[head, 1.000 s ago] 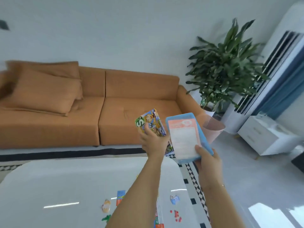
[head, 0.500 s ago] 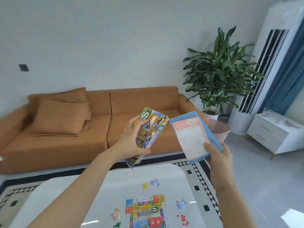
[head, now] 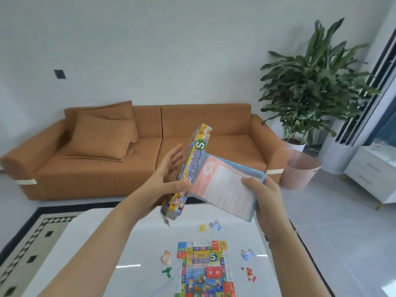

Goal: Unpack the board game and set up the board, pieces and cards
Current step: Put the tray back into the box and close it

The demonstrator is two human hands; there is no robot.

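Board (head: 204, 269) lies flat on the table (head: 90, 249) w/ pieces left & right of it, so setup looks mostly done. Above the board, left hand (head: 171, 176) – fingers spread, thumb pressing – steadies the game box (head: 188, 168). Right of the box, right hand (head: 264, 196) grips the blue tray (head: 227, 187) – prob. packaging left to put aside.

Since half a second ago, the left hand (head: 171, 170) has opened: fingers now extended, thumb alone lying against the colourful printed cardboard game box (head: 188, 168). The box has turned edge-on and more upright. The light-blue plastic tray with a pink-and-white sheet (head: 227, 187), held by the right hand (head: 263, 196), now abuts the box.
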